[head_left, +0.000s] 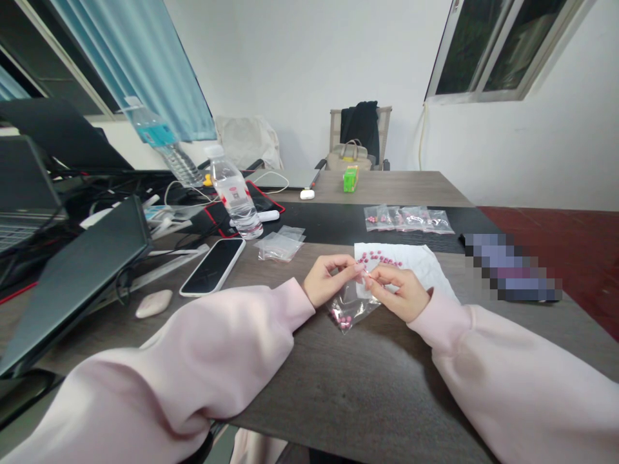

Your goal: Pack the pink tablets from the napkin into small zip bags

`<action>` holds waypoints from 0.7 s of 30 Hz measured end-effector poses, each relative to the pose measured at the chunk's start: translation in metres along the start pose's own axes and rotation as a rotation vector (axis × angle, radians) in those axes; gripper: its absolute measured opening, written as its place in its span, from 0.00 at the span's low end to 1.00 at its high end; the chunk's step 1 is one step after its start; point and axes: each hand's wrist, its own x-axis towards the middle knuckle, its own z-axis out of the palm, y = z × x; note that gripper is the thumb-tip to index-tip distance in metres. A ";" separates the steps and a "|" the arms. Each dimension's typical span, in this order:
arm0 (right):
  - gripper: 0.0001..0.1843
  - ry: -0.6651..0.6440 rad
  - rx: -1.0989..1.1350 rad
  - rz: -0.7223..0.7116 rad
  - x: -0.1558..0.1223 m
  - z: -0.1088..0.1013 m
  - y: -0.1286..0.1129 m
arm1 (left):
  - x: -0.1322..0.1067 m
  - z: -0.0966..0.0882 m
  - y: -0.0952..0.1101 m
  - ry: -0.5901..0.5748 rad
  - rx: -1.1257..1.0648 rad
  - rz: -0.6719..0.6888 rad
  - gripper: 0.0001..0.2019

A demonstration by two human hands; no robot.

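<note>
Head view: the left hand (333, 278) and the right hand (397, 293) were close together above the near part of a wooden table (319, 380), thumbs and fingers pinched on the upper edge of a clear bag (356, 312). The bag slanted down toward the near left, with pink beads (342, 319) gathered in its lower corner; whether that corner touched the table could not be told. Just beyond the hands, loose beads (380, 257) lay on a white paper sheet (428, 263), whose near part was under the right hand. Farther off, a row of bags with pink contents (409, 220) lay on the table's dark strip; to the left were flat clear bags (281, 243), a water bottle (236, 200) and a phone (213, 267).

Likely faults: the fingers hid the bag's mouth, so its closure could not be judged; if it was open, a tilt or a slip of the slick film could have spilled the beads. A brush of the right hand or its sleeve (447, 320) against the sheet could have dragged it and set the loose beads rolling. Uneven pulling might have stretched or torn the thin edge.
</note>
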 end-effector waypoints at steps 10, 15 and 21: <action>0.18 -0.019 0.008 0.055 0.001 0.000 0.000 | -0.004 0.003 0.005 0.039 0.156 0.038 0.18; 0.20 -0.065 0.088 0.139 0.001 0.000 -0.001 | -0.004 0.002 0.005 0.021 0.173 0.040 0.18; 0.19 -0.068 0.213 0.322 0.004 -0.001 -0.003 | 0.006 -0.005 0.005 -0.016 0.089 0.010 0.16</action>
